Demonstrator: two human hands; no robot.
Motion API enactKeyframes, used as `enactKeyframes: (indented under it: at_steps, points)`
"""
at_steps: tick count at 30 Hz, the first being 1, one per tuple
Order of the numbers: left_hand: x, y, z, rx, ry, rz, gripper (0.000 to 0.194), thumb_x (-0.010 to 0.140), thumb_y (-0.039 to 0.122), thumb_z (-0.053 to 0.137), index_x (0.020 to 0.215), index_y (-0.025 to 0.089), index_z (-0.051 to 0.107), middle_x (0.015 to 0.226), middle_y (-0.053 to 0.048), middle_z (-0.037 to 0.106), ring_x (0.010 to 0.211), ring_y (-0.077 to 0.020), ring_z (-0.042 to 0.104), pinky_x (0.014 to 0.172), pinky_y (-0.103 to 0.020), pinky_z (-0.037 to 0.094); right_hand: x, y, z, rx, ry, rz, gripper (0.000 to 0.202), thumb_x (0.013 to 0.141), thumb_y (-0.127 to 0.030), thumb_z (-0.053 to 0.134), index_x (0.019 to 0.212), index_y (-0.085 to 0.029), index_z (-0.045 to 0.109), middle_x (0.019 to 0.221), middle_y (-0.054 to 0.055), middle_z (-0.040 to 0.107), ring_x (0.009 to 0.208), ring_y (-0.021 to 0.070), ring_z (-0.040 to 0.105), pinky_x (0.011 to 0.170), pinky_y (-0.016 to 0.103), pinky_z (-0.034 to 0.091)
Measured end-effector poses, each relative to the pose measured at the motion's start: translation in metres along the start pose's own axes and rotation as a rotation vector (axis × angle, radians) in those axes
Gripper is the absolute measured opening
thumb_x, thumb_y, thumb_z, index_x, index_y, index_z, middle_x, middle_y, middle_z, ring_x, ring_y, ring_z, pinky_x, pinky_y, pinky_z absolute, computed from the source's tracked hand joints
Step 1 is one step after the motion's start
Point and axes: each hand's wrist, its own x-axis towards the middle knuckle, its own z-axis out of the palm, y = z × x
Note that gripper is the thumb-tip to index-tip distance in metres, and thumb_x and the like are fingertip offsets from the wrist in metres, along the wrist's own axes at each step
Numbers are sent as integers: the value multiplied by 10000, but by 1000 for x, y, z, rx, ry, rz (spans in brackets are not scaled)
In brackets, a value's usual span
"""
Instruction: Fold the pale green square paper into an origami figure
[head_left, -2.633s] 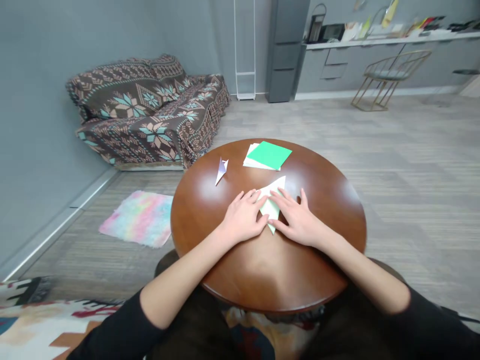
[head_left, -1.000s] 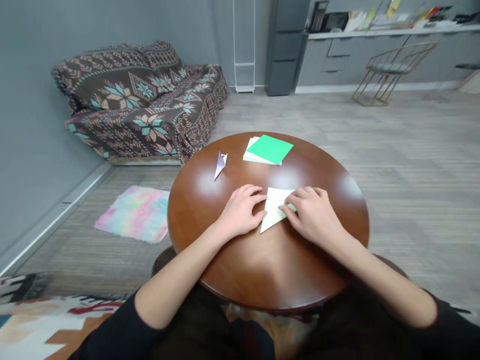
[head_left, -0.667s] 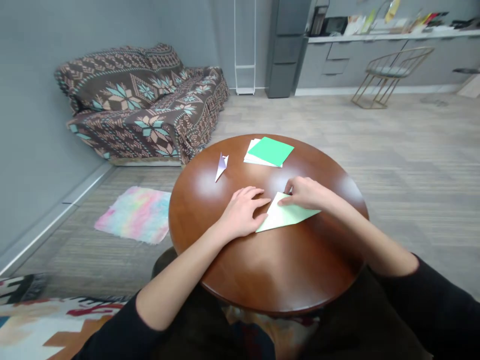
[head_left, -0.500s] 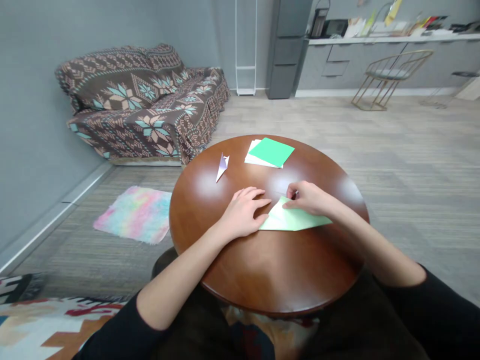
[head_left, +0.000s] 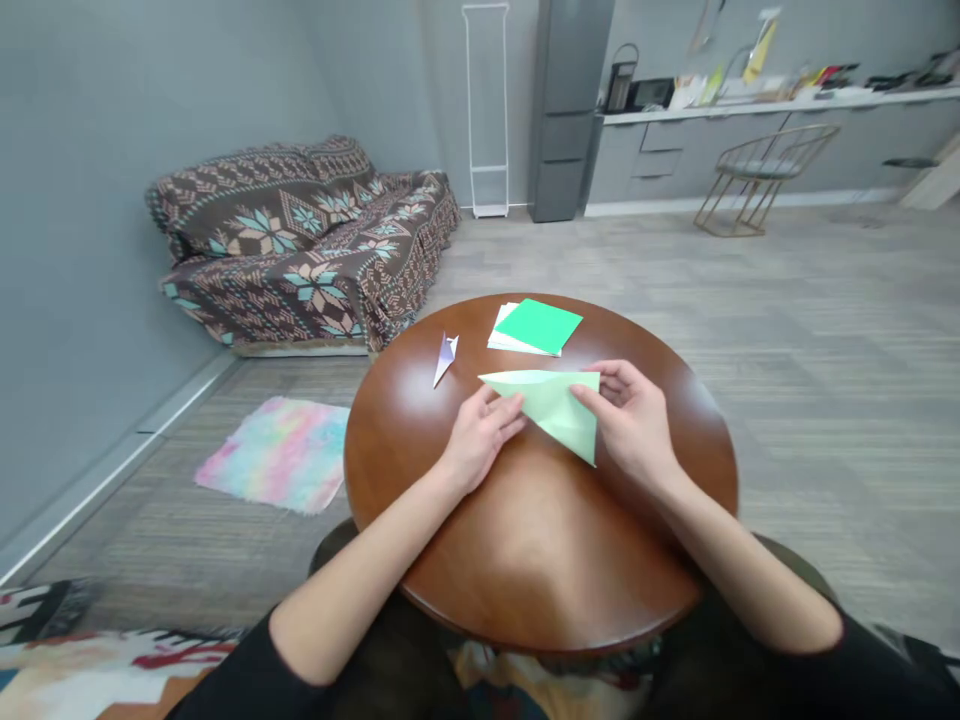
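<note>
A light green folded sheet of paper (head_left: 559,408) is held up between my two hands over the round table. My left hand (head_left: 484,436) pinches its left part between thumb and fingers. At the upper right corner, my right hand (head_left: 626,415) grips the sheet, thumb in front and fingers behind. One corner of the sheet points down beside my right hand. Beyond it lies a bright green square sheet (head_left: 540,325) on top of white sheets (head_left: 504,341). A small folded purple and white paper piece (head_left: 445,361) rests to the left of them.
The round brown table (head_left: 517,560) stands before my lap. On the floor to the left is a fluffy pastel rug (head_left: 277,453). Farther off are a patterned sofa (head_left: 300,255), a grey fridge (head_left: 562,130), a chair (head_left: 765,170) and a kitchen counter (head_left: 645,116).
The light green paper has been lifted and turned, its long edge now at the top. My left hand has closed on it, and my right hand has moved to its right corner. The view has shifted slightly.
</note>
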Motion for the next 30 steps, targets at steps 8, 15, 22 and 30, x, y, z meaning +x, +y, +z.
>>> enactKeyframes:
  at_steps: [8, 15, 22, 30]
  points:
    - [-4, 0, 9, -49, 149, 81, 322, 677, 342, 867, 873, 121, 740, 915, -100, 784, 881, -249, 744, 833, -372, 601, -23, -5, 19, 53, -200, 129, 294, 822, -448, 718, 889, -163, 735, 850, 50, 760, 730, 214, 674, 648, 314, 531]
    - [-8, 8, 6, -51, 194, 108, 270, 730, 354, 832, 868, 130, 768, 858, -88, 782, 803, -226, 746, 763, -344, 613, -25, 0, 8, 9, -218, 155, 302, 786, -467, 759, 841, -170, 757, 795, 46, 752, 691, 216, 668, 625, 316, 536]
    - [-11, 13, 6, -32, 148, 77, 281, 743, 387, 819, 859, 134, 784, 852, -99, 781, 812, -244, 748, 756, -368, 618, -27, -7, 3, -70, -226, 235, 324, 754, -481, 784, 726, -161, 745, 655, 31, 690, 570, 173, 586, 512, 271, 449]
    - [-12, 15, 2, -55, 169, 49, 263, 740, 361, 823, 848, 123, 791, 860, -103, 779, 830, -249, 748, 776, -378, 620, -26, -4, 1, -70, -213, 283, 308, 740, -466, 808, 763, -160, 782, 665, 35, 700, 580, 168, 570, 523, 272, 428]
